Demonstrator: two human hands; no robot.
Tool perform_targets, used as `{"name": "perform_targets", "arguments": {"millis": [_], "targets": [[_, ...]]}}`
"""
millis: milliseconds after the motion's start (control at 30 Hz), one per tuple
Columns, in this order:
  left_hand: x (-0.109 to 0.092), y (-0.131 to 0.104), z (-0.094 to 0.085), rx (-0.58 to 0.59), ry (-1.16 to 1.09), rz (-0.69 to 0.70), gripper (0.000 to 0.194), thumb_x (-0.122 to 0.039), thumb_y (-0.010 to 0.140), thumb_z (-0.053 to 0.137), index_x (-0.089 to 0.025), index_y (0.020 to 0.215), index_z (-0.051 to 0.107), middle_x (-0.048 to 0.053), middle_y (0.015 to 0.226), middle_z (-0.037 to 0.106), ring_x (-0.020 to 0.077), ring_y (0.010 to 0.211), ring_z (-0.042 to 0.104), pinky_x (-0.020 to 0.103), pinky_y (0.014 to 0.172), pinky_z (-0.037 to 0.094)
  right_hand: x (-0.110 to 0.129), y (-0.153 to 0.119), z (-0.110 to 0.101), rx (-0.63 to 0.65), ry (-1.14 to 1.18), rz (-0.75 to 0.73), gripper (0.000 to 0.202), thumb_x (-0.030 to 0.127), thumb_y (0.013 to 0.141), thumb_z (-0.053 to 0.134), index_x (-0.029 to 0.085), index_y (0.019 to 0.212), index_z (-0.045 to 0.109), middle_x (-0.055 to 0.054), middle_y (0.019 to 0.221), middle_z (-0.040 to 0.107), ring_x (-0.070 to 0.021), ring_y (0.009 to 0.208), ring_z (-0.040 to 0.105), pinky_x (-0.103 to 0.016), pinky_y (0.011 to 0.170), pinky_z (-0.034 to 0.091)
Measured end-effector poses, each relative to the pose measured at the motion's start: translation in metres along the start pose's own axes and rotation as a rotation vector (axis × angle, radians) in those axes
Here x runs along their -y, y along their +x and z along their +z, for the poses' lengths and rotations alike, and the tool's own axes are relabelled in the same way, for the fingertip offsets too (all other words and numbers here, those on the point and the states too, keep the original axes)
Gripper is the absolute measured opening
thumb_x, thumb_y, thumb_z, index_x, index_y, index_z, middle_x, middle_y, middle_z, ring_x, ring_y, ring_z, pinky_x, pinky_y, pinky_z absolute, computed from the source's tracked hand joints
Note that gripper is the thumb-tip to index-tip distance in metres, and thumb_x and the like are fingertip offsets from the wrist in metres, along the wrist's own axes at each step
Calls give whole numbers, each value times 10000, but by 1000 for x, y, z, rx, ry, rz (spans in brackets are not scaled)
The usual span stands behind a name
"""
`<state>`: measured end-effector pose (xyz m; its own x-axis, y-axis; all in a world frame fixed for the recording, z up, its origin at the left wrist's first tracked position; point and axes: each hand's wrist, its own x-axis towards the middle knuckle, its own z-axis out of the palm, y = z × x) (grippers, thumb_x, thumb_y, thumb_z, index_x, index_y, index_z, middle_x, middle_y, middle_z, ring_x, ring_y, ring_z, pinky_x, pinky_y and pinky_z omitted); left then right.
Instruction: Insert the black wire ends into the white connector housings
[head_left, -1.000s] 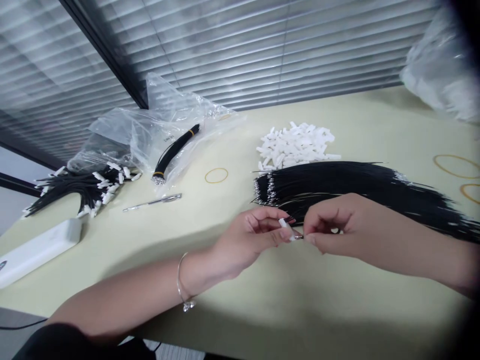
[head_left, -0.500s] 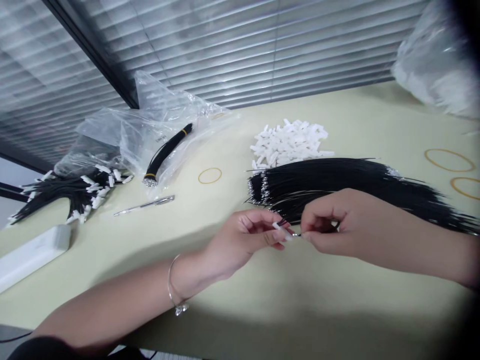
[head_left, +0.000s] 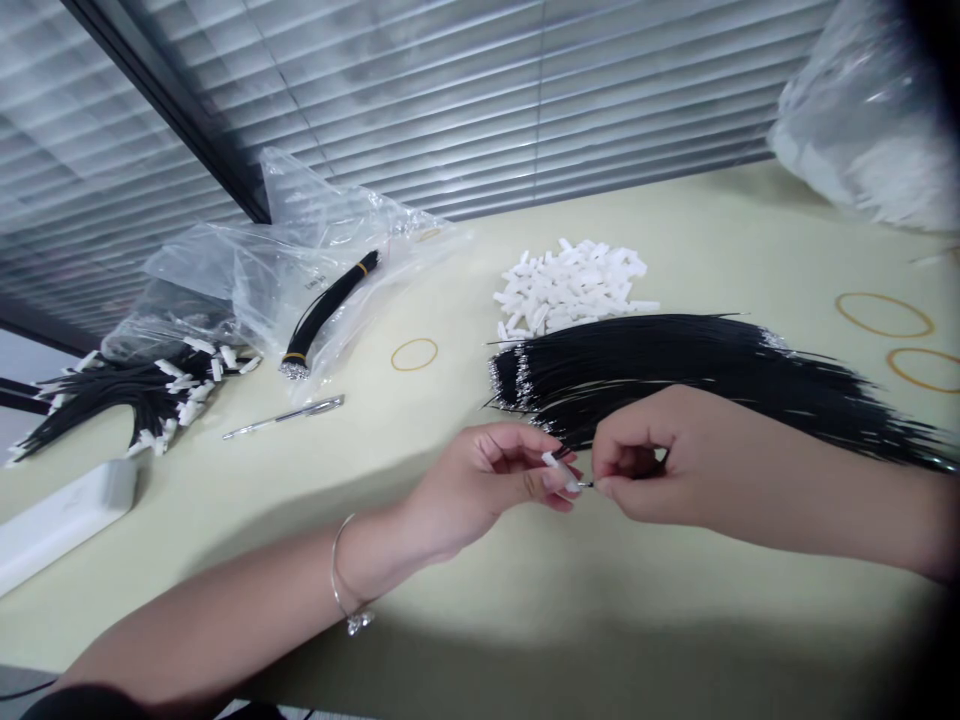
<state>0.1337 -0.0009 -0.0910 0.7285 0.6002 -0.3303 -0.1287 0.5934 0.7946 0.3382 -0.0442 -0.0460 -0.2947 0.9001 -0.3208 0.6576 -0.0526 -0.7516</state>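
Between the thumb and fingers of my left hand (head_left: pixel 495 470) is a small white plastic connector housing (head_left: pixel 561 470). My right hand (head_left: pixel 667 455) is pinched on a thin black wire (head_left: pixel 590 485), whose metal tip meets the right end of the housing. How deep the tip sits in it I cannot tell. Just beyond my hands lies a thick bundle of black wires (head_left: pixel 660 355) with silver crimped ends at the left. Behind the bundle is a heap of loose white connector housings (head_left: pixel 574 285).
At the left, black wires with white connectors (head_left: pixel 142 390) lie near a white plastic box (head_left: pixel 67 520). A pen (head_left: pixel 285 415), a rubber band (head_left: pixel 414 354) and a clear bag (head_left: pixel 255 270) with a tied wire bundle (head_left: pixel 330 312) lie nearer the middle. Another bag (head_left: pixel 870 130) stands back right.
The wire tip and the white housing are closer together, with less bare metal showing between them. My right hand has moved slightly left. The whole view has shifted a little.
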Motion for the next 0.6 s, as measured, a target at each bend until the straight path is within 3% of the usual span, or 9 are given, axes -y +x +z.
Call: {"name": "perform_targets", "arguments": {"millis": [367,600], "targets": [[1,-1,1,-4,56,-1,340,-265,648,914,-136,859,681,10,741,720,113,656,667,280,711,532,-2,1,4,65,28,7,134,267,738,576,203,644,646,41,561,513,-103,528,381,-243,480,284],[1,-1,1,51,74,89,356,-265,602,937,-133,788,665,-17,696,642,65,617,546,214,605,428,2,-4,9,19,28,-149,251,347,880,538,195,742,683,11,655,614,-121,597,492,-236,536,351]]}}
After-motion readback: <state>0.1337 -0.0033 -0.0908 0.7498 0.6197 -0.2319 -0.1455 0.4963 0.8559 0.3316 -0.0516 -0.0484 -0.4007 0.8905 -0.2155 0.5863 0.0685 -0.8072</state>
